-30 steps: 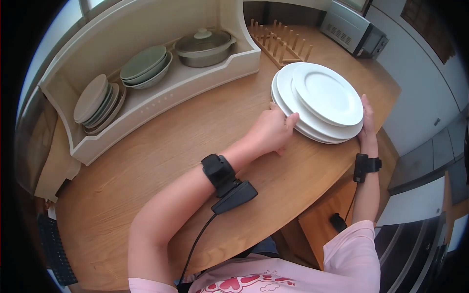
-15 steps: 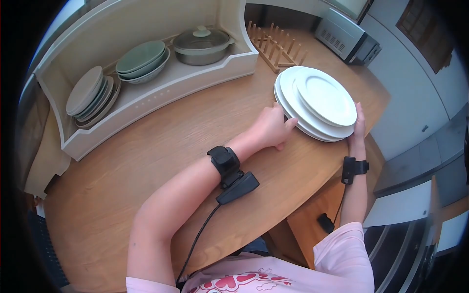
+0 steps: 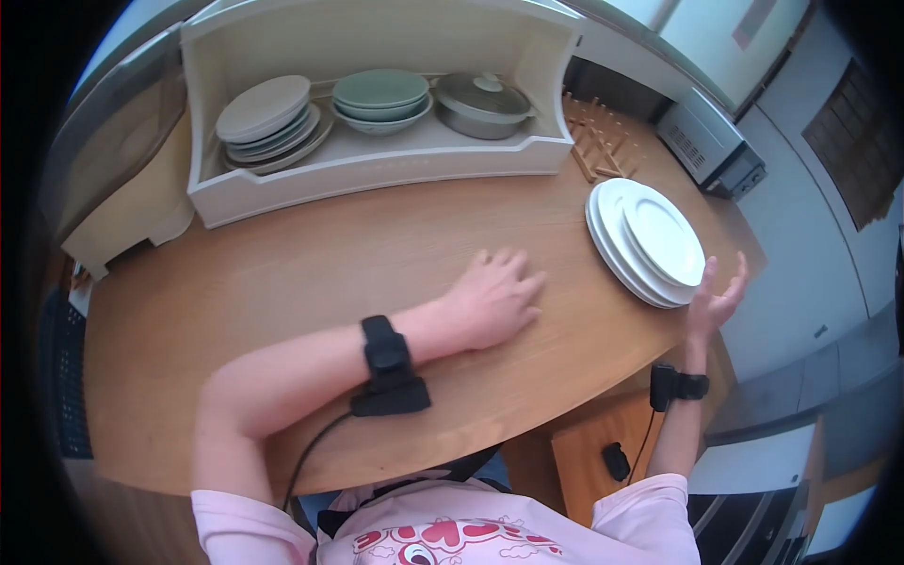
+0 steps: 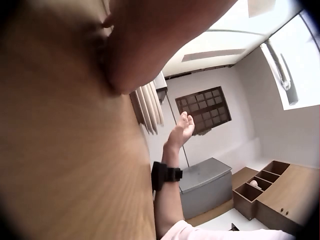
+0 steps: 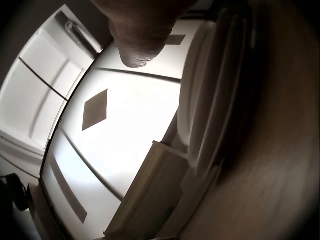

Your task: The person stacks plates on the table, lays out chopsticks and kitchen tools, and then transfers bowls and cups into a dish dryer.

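A stack of several white plates [image 3: 662, 237] lies on the wooden table toward the right, a smaller plate on top. My left hand [image 3: 494, 299] is over the table to the left of the stack, apart from it, fingers loosely bent and holding nothing. At the near right rim of the plates is my right hand [image 3: 714, 301], its fingers spread and raised with nothing in them. The left wrist view shows the plates' edges [image 4: 147, 107] beyond the left hand; in the right wrist view the stacked rims [image 5: 207, 95] stand beside the right hand's fingertip.
Behind the table's middle, a cream shelf unit [image 3: 377, 174] holds stacked plates [image 3: 268, 108], green bowls [image 3: 381, 89] and a lidded pot [image 3: 483, 104]. A wooden peg rack [image 3: 603, 141] stands behind the white plates, with a silver oven [image 3: 706, 141] at the back right.
My left hand has let go of the plate stack and moved left. My right hand has come off the rim and its fingers have opened. The head view has turned left.
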The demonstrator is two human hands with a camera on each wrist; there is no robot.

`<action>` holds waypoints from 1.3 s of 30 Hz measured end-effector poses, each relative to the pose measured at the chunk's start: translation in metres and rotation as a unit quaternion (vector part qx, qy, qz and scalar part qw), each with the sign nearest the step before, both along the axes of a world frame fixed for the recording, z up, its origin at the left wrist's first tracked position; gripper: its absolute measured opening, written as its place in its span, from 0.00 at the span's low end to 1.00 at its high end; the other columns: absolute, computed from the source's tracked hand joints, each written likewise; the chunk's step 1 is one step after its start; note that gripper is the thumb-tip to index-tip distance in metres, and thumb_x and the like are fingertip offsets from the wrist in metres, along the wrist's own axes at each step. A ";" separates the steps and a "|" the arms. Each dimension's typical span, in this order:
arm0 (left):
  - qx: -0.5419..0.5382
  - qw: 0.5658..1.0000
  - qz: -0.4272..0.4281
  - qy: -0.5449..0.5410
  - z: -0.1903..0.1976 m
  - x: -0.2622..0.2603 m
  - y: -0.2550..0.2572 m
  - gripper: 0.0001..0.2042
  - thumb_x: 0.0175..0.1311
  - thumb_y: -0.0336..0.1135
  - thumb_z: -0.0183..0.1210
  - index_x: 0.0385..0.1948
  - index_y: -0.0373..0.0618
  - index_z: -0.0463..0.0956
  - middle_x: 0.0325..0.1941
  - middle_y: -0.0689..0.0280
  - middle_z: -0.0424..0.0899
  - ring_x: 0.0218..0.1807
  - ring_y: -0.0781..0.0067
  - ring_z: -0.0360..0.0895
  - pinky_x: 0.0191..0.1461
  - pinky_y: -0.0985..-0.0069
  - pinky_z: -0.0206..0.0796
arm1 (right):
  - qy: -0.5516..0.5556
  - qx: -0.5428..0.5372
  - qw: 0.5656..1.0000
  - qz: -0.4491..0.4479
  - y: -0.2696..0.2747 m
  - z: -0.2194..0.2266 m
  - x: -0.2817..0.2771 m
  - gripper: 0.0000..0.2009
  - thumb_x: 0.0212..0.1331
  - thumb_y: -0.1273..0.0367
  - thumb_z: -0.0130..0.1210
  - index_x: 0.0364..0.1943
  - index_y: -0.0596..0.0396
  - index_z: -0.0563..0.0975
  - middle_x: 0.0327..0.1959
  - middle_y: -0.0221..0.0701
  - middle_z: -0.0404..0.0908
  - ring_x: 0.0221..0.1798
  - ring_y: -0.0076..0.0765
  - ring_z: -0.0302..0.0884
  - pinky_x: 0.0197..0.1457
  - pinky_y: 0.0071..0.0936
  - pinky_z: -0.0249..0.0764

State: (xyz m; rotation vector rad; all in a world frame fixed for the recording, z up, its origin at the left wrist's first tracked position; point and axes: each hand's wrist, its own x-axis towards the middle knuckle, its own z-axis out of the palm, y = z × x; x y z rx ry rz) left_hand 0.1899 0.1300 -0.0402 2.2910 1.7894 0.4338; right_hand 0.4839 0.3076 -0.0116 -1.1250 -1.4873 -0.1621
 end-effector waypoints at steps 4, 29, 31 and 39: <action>0.008 0.997 0.060 0.047 -0.003 -0.058 -0.036 0.30 0.67 0.53 0.47 0.67 0.46 0.58 0.71 0.50 0.55 0.73 0.49 0.50 0.72 0.47 0.43 | -0.106 0.101 0.985 0.090 -0.041 0.037 -0.054 0.26 0.57 0.63 0.60 0.59 0.57 0.68 0.64 0.41 0.66 0.68 0.47 0.59 0.70 0.42 0.54; 0.043 0.962 0.043 -0.267 -0.002 -0.141 -0.114 0.07 0.55 0.24 0.53 0.33 0.34 0.76 0.34 0.51 0.80 0.39 0.59 0.78 0.40 0.69 0.70 | -0.227 -0.145 0.591 0.761 -0.184 -0.005 -0.342 0.15 0.59 0.64 0.52 0.40 0.63 0.79 0.38 0.44 0.82 0.43 0.42 0.80 0.49 0.32 0.73; 0.061 0.959 0.030 -0.275 0.000 -0.137 -0.112 0.06 0.53 0.23 0.55 0.32 0.33 0.75 0.32 0.52 0.79 0.37 0.61 0.77 0.38 0.69 0.70 | -0.221 -0.156 0.585 0.764 -0.182 -0.005 -0.341 0.16 0.59 0.63 0.52 0.40 0.63 0.79 0.38 0.44 0.82 0.43 0.40 0.81 0.48 0.30 0.73; 0.142 0.953 0.044 -0.264 0.003 -0.127 -0.111 0.01 0.49 0.22 0.56 0.21 0.35 0.76 0.25 0.54 0.80 0.30 0.60 0.79 0.31 0.68 0.69 | -0.165 -0.251 0.560 0.772 -0.181 -0.004 -0.337 0.19 0.55 0.56 0.58 0.35 0.62 0.79 0.31 0.40 0.82 0.37 0.35 0.81 0.43 0.28 0.74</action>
